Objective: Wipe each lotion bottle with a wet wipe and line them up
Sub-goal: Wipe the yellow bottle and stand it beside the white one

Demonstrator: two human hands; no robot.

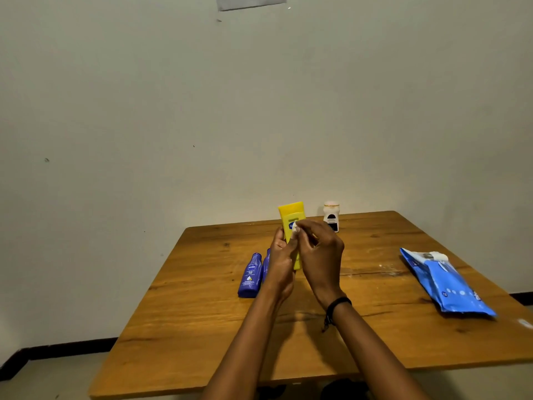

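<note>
Pale wall, wooden table: your left hand grips the yellow lotion bottle upright above the tabletop while your right hand pinches a wadded wet wipe against its label. Turn the bottle as you rub, covering cap, back and base, before lining it up by the blue bottle lying just left.

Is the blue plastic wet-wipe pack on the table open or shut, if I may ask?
Open: a white wipe pokes out of the blue plastic pack.
</note>
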